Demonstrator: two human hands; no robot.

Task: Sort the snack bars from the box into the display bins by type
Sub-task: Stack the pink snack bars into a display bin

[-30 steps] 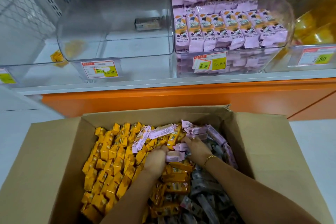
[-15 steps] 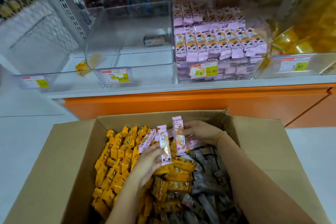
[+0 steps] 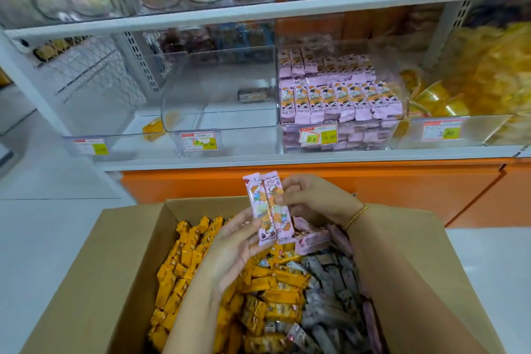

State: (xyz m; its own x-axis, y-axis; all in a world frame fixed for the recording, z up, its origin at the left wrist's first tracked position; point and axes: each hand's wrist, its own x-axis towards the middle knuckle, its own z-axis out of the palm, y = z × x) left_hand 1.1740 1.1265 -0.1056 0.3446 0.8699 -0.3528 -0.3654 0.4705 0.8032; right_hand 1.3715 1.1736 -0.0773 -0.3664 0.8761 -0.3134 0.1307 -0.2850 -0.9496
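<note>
In the head view, two pink bars [image 3: 267, 210] stood upright, side by side with their long edges touching, above the far end of the open cardboard box [image 3: 135, 233]. The left hand [image 3: 234, 243] came up from below, its grip pinching the lower part of the left-hand bar. The right hand [image 3: 313, 198], a bracelet [image 3: 356, 215] on its wrist, reached in from the side, its grip closed on the middle of the right-hand bar. Below them the box held yellow bars [image 3: 184, 261] on the left, grey bars [image 3: 330, 276] on the right and a few more pink ones at the far end.

On the shelf [image 3: 287, 156] beyond, the pink bin [image 3: 373, 139] was well stocked with matching wrappers set in neat upright rows. The clear bin [image 3: 221, 123] to its left held only one lone bar.

The step in hand looked like squaring the pair before shelving it. Done well, that meant keeping both faces forward and the bottom ends level, gathering the pair into one hand, and then lifting it over the bin's rim. The pair should go in at the front row, printed side out, without knocking over the bars already standing there.
</note>
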